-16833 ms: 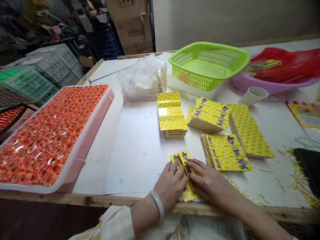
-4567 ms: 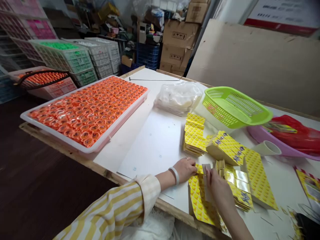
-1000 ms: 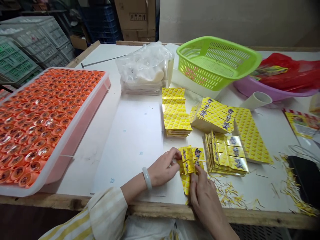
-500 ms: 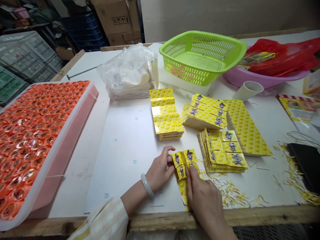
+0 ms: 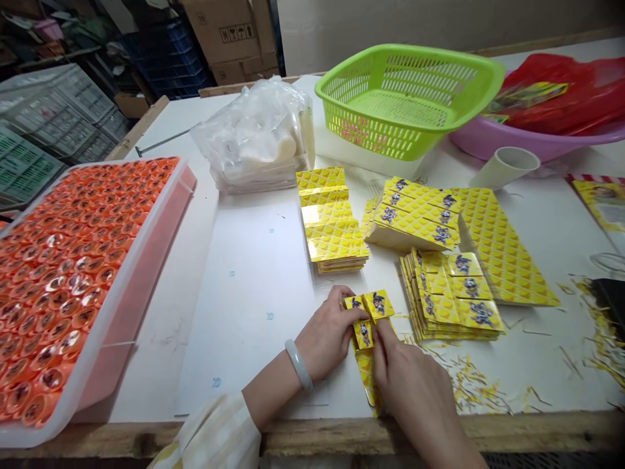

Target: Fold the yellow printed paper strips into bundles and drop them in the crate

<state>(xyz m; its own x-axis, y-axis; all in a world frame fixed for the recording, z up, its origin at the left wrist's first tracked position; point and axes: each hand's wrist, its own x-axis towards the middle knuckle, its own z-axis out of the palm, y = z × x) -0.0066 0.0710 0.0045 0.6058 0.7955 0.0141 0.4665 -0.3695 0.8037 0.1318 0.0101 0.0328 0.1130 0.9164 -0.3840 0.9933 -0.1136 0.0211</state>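
Folding seems the step in hand: the left hand and right hand, close together, both pinch one yellow card blank lying between their fingertips. I judge the crease needs firm, even pressing. Just beyond lies a stack of flat blanks, farther off a green basket.

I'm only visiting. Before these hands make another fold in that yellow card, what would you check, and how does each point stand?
1. Both hands on the card: ok. The left hand pinches its upper flaps and the right hand lies on its lower part.
2. Card supported: ok. It lies on the table, its lower end near the table edge.
3. Creases straight: cannot tell, fingers cover them.
4. Scraps under the card: cannot tell. Some lie just to its right.
5. Flat pile close by: ok, right of the card.
6. Folded pile tidy: ok, behind the card.
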